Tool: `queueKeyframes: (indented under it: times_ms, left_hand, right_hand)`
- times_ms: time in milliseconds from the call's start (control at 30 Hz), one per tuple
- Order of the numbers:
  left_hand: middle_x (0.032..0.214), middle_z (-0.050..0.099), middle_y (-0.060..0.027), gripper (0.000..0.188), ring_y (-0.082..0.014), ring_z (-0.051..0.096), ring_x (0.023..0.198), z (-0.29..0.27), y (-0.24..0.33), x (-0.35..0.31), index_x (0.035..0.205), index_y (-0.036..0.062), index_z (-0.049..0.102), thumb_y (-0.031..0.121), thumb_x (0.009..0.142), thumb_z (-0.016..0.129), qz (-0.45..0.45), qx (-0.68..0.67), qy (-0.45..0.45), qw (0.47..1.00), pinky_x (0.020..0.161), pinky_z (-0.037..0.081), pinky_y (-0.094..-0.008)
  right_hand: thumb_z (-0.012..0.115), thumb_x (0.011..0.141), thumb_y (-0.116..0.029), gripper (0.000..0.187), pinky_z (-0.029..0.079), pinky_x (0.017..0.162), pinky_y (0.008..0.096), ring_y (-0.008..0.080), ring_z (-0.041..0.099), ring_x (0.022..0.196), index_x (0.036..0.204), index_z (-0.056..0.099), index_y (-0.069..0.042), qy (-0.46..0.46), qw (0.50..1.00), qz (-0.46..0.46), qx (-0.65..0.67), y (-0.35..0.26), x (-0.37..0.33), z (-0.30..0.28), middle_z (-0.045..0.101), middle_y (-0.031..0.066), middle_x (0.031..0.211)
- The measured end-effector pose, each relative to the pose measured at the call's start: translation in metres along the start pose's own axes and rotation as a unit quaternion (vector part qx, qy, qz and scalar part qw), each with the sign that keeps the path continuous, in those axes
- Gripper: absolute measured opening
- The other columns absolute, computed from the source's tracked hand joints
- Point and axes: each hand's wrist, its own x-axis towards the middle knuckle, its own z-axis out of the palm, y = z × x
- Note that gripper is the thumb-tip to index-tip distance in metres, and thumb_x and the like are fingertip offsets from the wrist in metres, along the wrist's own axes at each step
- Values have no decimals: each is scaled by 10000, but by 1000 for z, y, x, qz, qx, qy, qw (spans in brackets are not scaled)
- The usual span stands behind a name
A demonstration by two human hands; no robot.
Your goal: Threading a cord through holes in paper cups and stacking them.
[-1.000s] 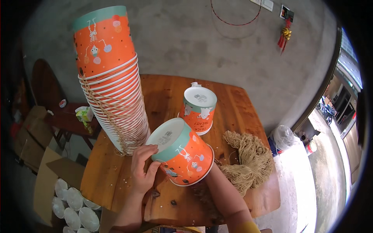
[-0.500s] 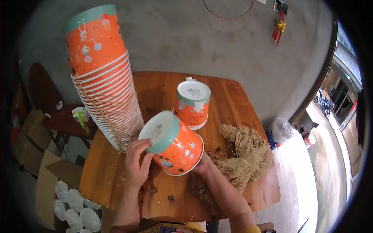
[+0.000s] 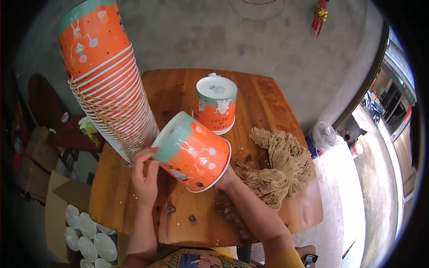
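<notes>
Here's the right hand [image 3: 227,178], its fingers out of sight inside the tilted bucket [image 3: 194,154], so its grip can't be read. Over at the left hand [image 3: 145,173], fingertips at the base edge, how firmly they press is anyone's call! Beyond that hand, up and left, the bucket stack [image 3: 109,96] runs out at the top edge. Down below it, the white containers [image 3: 88,248] are cut off underneath, and nearby white specks [image 3: 178,224] are too tiny to identify.
</notes>
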Motion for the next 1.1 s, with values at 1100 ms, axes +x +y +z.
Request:
queueKeyframes:
  times_ms: [1100]
  left_hand:
    - [1343, 540, -99, 390, -209, 540, 1219, 11, -23, -17, 1342, 41, 478, 123, 964, 522, -438, -543, 33, 716, 1030, 462, -392]
  right_hand:
    - [446, 1016, -108, 105, 435, 819, 218, 69, 529, 902, 1035, 513, -30, 117, 768, -455, -436, -38, -33, 81, 588, 24, 1004]
